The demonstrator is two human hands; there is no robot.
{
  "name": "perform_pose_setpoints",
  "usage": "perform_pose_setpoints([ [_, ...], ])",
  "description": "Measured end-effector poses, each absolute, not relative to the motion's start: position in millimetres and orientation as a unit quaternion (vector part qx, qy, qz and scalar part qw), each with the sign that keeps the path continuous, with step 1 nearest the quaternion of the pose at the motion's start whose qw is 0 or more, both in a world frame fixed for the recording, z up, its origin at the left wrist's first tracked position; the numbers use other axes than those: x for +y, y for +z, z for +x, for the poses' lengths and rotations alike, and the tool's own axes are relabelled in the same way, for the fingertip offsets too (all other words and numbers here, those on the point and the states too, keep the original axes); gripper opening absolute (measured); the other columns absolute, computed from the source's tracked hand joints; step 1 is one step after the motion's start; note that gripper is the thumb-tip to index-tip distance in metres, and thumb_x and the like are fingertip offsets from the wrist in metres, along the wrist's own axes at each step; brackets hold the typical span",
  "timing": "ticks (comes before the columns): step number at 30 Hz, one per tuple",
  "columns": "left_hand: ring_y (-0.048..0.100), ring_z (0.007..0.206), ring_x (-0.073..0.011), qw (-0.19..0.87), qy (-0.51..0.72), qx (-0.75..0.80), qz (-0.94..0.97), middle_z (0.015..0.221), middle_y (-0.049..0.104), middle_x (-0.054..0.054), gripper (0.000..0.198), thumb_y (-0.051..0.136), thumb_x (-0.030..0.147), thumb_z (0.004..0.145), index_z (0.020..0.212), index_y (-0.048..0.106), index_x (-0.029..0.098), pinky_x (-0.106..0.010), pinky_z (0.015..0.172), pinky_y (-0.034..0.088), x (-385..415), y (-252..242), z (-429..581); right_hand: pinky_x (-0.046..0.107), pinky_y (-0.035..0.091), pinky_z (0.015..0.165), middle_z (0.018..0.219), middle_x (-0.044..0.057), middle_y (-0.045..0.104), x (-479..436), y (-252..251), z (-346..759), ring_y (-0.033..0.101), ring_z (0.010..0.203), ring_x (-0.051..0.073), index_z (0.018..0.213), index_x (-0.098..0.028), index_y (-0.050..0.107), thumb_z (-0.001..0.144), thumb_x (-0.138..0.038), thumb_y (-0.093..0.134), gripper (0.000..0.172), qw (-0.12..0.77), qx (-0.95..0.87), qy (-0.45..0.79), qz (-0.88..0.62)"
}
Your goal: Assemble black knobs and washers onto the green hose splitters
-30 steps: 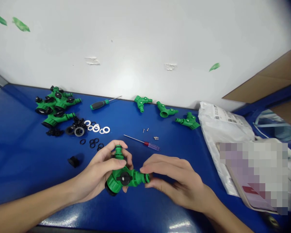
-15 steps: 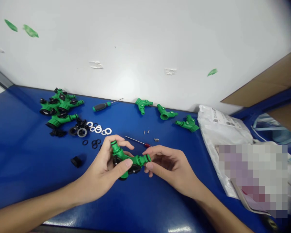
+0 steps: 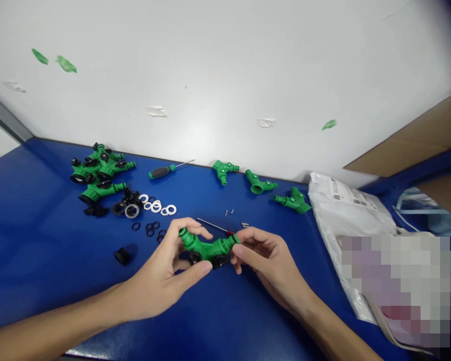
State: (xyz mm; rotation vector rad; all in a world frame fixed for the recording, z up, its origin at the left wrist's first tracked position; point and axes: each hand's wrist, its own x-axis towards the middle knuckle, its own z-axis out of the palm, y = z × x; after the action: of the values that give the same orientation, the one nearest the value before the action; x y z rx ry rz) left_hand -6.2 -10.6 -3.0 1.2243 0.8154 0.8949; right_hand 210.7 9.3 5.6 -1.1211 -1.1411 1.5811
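Note:
A green Y-shaped hose splitter [image 3: 207,247] with black valve knobs is held just above the blue table [image 3: 41,240] between both hands. My left hand [image 3: 173,273] wraps its fingers round the left branch and body. My right hand [image 3: 265,258] pinches the right outlet end with thumb and fingertips. A thin red-handled screwdriver [image 3: 218,228] lies on the table just behind the splitter, partly hidden by it.
Finished green splitters [image 3: 97,173] are piled at the back left, beside black and white rings [image 3: 150,205]. A green-and-black screwdriver [image 3: 165,171], three bare green bodies [image 3: 258,183], small screws [image 3: 235,215] and a black cap [image 3: 122,256] lie around. White bags [image 3: 346,205] sit right.
The splitter has been turned from knob-up to lying flatter with its knobs facing down and toward me. Both hands moved slightly away from me and up with it.

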Motion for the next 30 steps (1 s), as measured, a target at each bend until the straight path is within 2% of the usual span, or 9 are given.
perform_pose_setpoints([
  [6,0.057,0.105,-0.0174,0.642,0.367,0.374,0.559,0.119,0.054,-0.004,0.03,0.062,0.028,0.094,0.119,0.045,0.029,-0.029,0.086,0.049,-13.4,-1.6,-4.3,0.023,0.054,0.045,0.057,0.0,0.065,8.0,9.4,208.5,0.058,0.047,0.012,0.072,-0.015,0.069,0.064,-0.035,0.089,0.029,0.428,-0.517,0.565,-0.481],
  [10,0.06,0.102,-0.0186,0.618,0.408,0.378,0.556,0.119,0.058,-0.005,0.034,0.067,0.024,0.089,0.117,0.048,0.028,-0.028,0.081,0.051,-8.4,7.7,-5.3,0.024,0.053,0.042,0.062,0.003,0.067,7.4,8.1,210.9,0.058,0.046,0.013,0.085,-0.015,0.072,0.075,-0.046,0.079,0.034,0.441,-0.556,0.501,-0.494],
  [13,0.06,0.103,-0.0196,0.529,0.503,0.398,0.556,0.116,0.061,-0.005,0.037,0.075,0.021,0.083,0.114,0.055,0.026,-0.029,0.083,0.052,4.3,25.2,-18.7,0.025,0.053,0.043,0.072,0.007,0.069,10.5,4.9,216.7,0.059,0.049,0.013,0.096,-0.015,0.072,0.085,-0.052,0.067,0.039,0.445,-0.583,0.47,-0.491],
  [16,0.062,0.096,-0.0186,0.448,0.56,0.448,0.534,0.107,0.065,-0.002,0.053,0.081,0.022,0.077,0.124,0.056,0.028,-0.028,0.081,0.055,16.4,47.6,-52.6,0.025,0.052,0.045,0.073,0.006,0.067,15.3,4.7,222.4,0.058,0.049,0.012,0.094,-0.015,0.072,0.088,-0.054,0.063,0.041,0.441,-0.599,0.453,-0.491],
  [20,0.063,0.08,-0.0143,0.354,0.622,0.55,0.43,0.089,0.067,0.004,0.067,0.085,0.028,0.073,0.133,0.055,0.029,-0.021,0.064,0.055,16.4,66.5,-121.8,0.024,0.052,0.045,0.073,0.005,0.065,18.1,7.6,225.0,0.057,0.049,0.012,0.09,-0.016,0.071,0.088,-0.055,0.061,0.041,0.43,-0.619,0.436,-0.492],
  [23,0.065,0.071,-0.0127,0.288,0.601,0.642,0.379,0.079,0.071,0.005,0.063,0.089,0.031,0.068,0.124,0.06,0.024,-0.019,0.061,0.054,8.9,60.5,-173.2,0.024,0.052,0.045,0.074,0.004,0.065,17.5,9.3,223.3,0.056,0.05,0.012,0.09,-0.017,0.071,0.088,-0.055,0.06,0.04,0.416,-0.64,0.427,-0.485],
  [25,0.065,0.063,-0.011,0.269,0.593,0.676,0.344,0.077,0.073,0.006,0.051,0.088,0.032,0.068,0.11,0.062,0.023,-0.018,0.055,0.053,6.8,46.1,-198.8,0.024,0.051,0.046,0.073,0.004,0.064,16.8,10.3,221.5,0.056,0.051,0.012,0.09,-0.018,0.071,0.089,-0.055,0.06,0.039,0.405,-0.651,0.425,-0.481],
  [27,0.066,0.059,-0.0115,0.262,0.584,0.692,0.335,0.077,0.074,0.005,0.041,0.086,0.036,0.07,0.1,0.062,0.021,-0.02,0.052,0.053,10.0,27.6,-214.4,0.024,0.051,0.046,0.072,0.003,0.063,16.3,10.9,220.1,0.055,0.051,0.012,0.089,-0.018,0.071,0.089,-0.055,0.059,0.038,0.398,-0.657,0.426,-0.478],
  [30,0.067,0.06,-0.0137,0.248,0.558,0.711,0.349,0.071,0.071,0.005,0.04,0.087,0.038,0.067,0.092,0.062,0.019,-0.023,0.055,0.056,23.4,4.0,-221.8,0.025,0.052,0.047,0.071,0.003,0.062,16.4,9.8,219.5,0.055,0.051,0.012,0.089,-0.017,0.071,0.089,-0.056,0.058,0.041,0.388,-0.659,0.432,-0.478],
])
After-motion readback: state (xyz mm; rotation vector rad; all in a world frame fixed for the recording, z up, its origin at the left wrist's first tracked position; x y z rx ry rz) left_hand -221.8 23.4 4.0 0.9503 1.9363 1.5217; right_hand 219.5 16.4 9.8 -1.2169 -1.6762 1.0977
